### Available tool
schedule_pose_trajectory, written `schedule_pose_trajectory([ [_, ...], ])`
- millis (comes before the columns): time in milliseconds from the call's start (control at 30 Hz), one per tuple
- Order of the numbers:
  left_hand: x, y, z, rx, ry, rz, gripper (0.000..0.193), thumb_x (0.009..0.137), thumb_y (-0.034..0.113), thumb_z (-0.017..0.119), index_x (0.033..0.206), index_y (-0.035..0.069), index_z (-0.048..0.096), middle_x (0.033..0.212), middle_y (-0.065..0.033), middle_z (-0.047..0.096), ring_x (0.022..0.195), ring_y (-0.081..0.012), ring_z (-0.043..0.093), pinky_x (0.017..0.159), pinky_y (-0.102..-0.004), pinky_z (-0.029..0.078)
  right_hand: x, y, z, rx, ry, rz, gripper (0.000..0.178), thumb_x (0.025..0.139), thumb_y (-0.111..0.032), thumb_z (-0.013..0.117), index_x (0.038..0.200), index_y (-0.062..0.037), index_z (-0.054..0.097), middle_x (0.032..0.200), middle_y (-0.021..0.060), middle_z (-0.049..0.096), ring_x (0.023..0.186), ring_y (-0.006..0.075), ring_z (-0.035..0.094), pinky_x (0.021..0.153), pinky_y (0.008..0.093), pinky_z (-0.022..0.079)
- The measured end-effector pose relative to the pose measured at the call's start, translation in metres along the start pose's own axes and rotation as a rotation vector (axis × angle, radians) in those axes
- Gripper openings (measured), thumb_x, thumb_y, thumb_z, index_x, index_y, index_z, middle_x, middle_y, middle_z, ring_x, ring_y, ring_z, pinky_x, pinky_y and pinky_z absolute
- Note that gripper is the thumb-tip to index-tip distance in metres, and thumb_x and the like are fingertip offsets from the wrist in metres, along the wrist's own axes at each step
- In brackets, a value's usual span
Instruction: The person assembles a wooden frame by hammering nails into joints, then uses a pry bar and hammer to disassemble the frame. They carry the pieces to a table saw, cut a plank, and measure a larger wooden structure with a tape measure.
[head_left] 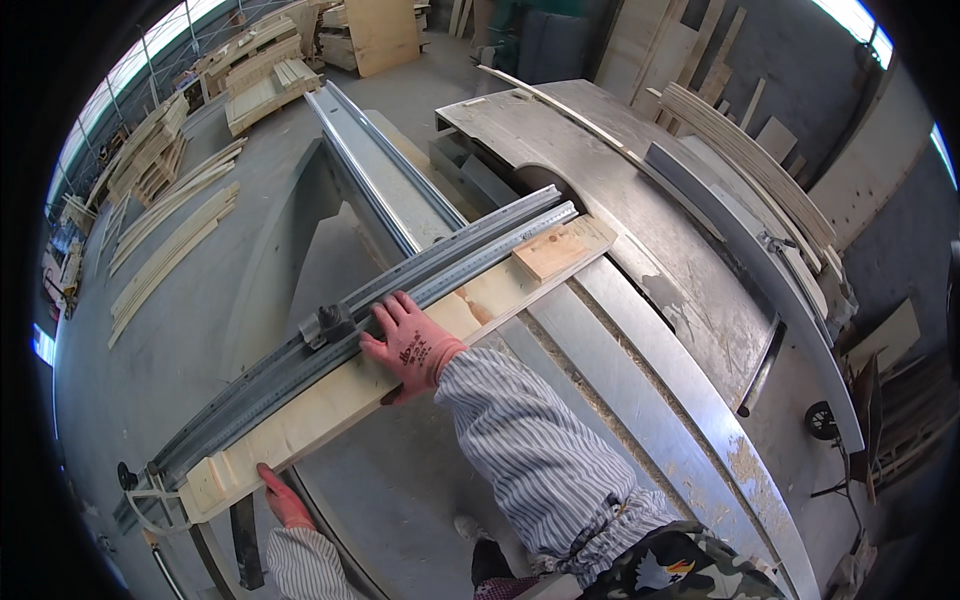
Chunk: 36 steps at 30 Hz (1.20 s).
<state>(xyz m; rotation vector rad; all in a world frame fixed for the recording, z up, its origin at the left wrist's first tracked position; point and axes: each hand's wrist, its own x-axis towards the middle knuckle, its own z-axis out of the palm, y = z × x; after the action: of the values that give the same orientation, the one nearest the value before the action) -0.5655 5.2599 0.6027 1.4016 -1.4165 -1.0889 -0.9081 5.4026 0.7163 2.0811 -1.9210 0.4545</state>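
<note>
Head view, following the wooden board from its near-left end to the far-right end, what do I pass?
Left hand at the board's near end → black clamp knob on the metal fence → right hand flat on the board → small wood block.

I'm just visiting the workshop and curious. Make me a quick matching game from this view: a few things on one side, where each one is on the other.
Things:
1. right hand
2. left hand
3. short wood block
4. stacked boards

Places:
A. on the floor, far behind the saw
B. pressed flat on the middle of the long plank
C. at the plank's near end
D. on top of the plank's far end

Pairs: 1-B, 2-C, 3-D, 4-A
</note>
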Motion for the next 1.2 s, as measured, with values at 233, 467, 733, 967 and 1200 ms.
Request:
schedule_pose_trajectory([
  [233, -0.005, 0.008, 0.001, -0.003, 0.017, -0.038, 0.084, 0.091, 0.063, 0.044, 0.128, -0.012, 0.047, 0.130, -0.0159, 0.053, 0.118, -0.0228, 0.049, 0.102, -0.0283, 0.033, 0.001, 0.000, -0.002, 0.020, 0.007, -0.006, 0.089, 0.051, -0.060, 0.075, 0.116, -0.0026, 0.054, 0.116, 0.0278, 0.050, 0.116, 0.0437, 0.043, 0.103, 0.0564, 0.028],
  [467, -0.007, 0.008, -0.002, -0.008, -0.030, -0.029, 0.084, 0.092, 0.062, 0.042, 0.131, -0.012, 0.044, 0.134, -0.0158, 0.050, 0.123, -0.0236, 0.046, 0.105, -0.0279, 0.031, 0.000, 0.001, -0.001, -0.003, 0.005, 0.002, 0.089, 0.051, -0.060, 0.074, 0.116, -0.0028, 0.054, 0.118, 0.0299, 0.050, 0.116, 0.0447, 0.044, 0.104, 0.0550, 0.028],
  [733, -0.012, 0.007, -0.004, 0.129, -0.031, 0.024, 0.082, 0.093, 0.062, 0.038, 0.134, -0.010, 0.042, 0.137, -0.0201, 0.048, 0.129, -0.0283, 0.043, 0.106, -0.0293, 0.031, 0.000, -0.002, -0.010, -0.043, -0.025, 0.015, 0.092, 0.051, -0.062, 0.074, 0.121, -0.0050, 0.055, 0.124, 0.0309, 0.048, 0.120, 0.0450, 0.042, 0.106, 0.0536, 0.028],
  [967, -0.015, 0.003, -0.007, 0.246, -0.021, 0.034, 0.082, 0.092, 0.064, 0.036, 0.131, -0.008, 0.046, 0.132, -0.0229, 0.052, 0.125, -0.0330, 0.047, 0.103, -0.0323, 0.035, 0.000, -0.003, -0.008, -0.068, -0.008, 0.038, 0.092, 0.049, -0.061, 0.077, 0.120, -0.0070, 0.056, 0.126, 0.0299, 0.046, 0.120, 0.0445, 0.042, 0.107, 0.0529, 0.027],
  [1200, -0.020, 0.009, -0.007, 0.273, -0.030, 0.055, 0.080, 0.092, 0.064, 0.035, 0.127, -0.006, 0.050, 0.127, -0.0237, 0.055, 0.121, -0.0356, 0.050, 0.100, -0.0350, 0.037, 0.001, -0.004, -0.011, -0.035, -0.007, 0.047, 0.093, 0.047, -0.058, 0.080, 0.120, -0.0067, 0.054, 0.126, 0.0288, 0.046, 0.121, 0.0445, 0.041, 0.109, 0.0527, 0.026],
])
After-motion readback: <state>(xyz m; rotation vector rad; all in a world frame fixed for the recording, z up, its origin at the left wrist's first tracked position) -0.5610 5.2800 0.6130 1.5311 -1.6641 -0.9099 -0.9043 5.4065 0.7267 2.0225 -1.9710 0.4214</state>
